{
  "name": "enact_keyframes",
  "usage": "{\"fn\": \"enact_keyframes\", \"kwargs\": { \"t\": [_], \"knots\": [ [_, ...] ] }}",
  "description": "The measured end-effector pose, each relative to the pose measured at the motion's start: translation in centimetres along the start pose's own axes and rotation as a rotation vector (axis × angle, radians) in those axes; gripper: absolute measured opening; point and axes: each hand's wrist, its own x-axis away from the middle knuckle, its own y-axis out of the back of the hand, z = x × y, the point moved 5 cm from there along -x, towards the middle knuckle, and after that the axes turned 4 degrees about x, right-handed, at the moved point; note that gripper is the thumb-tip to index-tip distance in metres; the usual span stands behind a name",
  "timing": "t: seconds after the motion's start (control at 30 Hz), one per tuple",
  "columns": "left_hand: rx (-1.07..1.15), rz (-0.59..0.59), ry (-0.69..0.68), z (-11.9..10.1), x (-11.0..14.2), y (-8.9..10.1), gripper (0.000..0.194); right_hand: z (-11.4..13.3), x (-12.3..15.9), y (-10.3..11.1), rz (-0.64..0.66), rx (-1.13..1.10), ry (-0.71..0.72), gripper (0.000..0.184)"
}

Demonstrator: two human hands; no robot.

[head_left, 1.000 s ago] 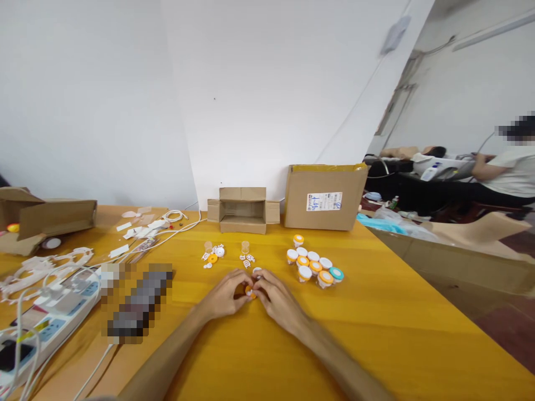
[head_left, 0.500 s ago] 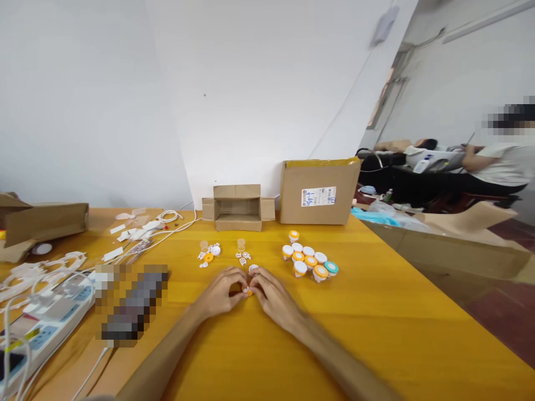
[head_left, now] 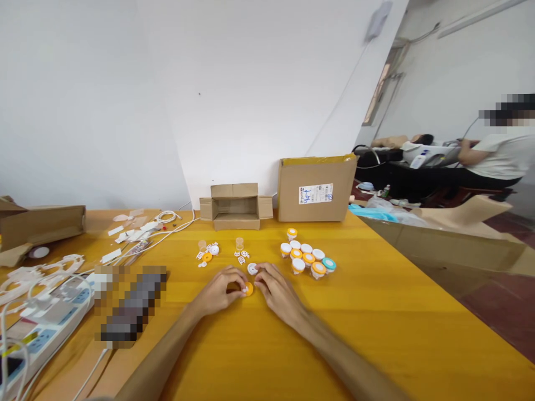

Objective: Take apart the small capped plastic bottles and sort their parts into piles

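My left hand (head_left: 223,291) pinches an orange round cap (head_left: 248,289) between thumb and fingertips, with a small white bit at its left side. Just right of it, my right hand (head_left: 276,289) has its fingers curved and apart, with nothing visible in them. Its fingertips are close to a white round cap (head_left: 252,269) on the table; whether they touch is unclear. Beyond my hands are several small white perforated pieces (head_left: 241,259) and a clear cup (head_left: 239,243). Farther left are another orange cap (head_left: 207,257) and a white round part (head_left: 214,250).
Several small capped containers (head_left: 308,258) with white, orange and teal tops cluster at right. An open cardboard box (head_left: 236,223) and a larger closed box (head_left: 317,195) stand by the wall. At left lie a power strip (head_left: 54,323), cables and a pixelated dark object (head_left: 136,303). A person sits far right.
My right hand has come away from the orange cap, which stays in my left fingers and shows more fully. The view has shifted slightly.
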Motion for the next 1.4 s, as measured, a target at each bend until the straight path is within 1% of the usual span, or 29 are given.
{"fn": "enact_keyframes", "kwargs": {
  "t": [0.07, 0.17, 0.3, 0.53, 0.7, 0.83, 0.93, 1.2, 1.4],
  "knots": [
    [0.008, 0.007, -0.002, 0.0, 0.0, 0.0, 0.012, 0.5, 0.0, 0.2, 0.007, 0.000, 0.021, 0.021],
    [0.013, 0.016, -0.006, 0.0, 0.0, 0.0, 0.014, 1.5, -0.1, 0.3, 0.050, -0.010, 0.067, 0.018],
    [0.018, 0.027, -0.010, 0.1, -0.1, -0.1, 0.017, 2.3, 0.0, 0.2, 0.090, -0.028, 0.106, 0.019],
    [0.026, 0.030, -0.027, -0.1, -0.2, -0.1, 0.019, 2.1, 0.1, -0.3, 0.081, -0.045, 0.104, 0.019],
    [0.040, 0.045, -0.038, -0.4, -0.2, 0.0, 0.016, 2.0, 0.2, -0.3, 0.056, -0.043, 0.114, 0.021],
    [-0.002, 0.065, -0.043, -0.7, -0.1, 0.0, 0.012, 2.1, 0.3, -0.4, 0.051, -0.012, 0.126, 0.022],
    [-0.054, 0.057, -0.045, -0.8, 0.0, 0.0, 0.011, 2.3, 0.3, -0.4, 0.034, 0.000, 0.143, 0.023],
    [-0.145, 0.012, 0.013, -1.2, 0.0, -0.1, 0.013, 2.8, 0.3, -0.4, 0.015, -0.011, 0.168, 0.024],
    [-0.103, 0.004, 0.046, -1.2, 0.1, -0.1, 0.013, 2.9, 0.3, -0.3, 0.020, -0.008, 0.178, 0.024]
  ]
}}
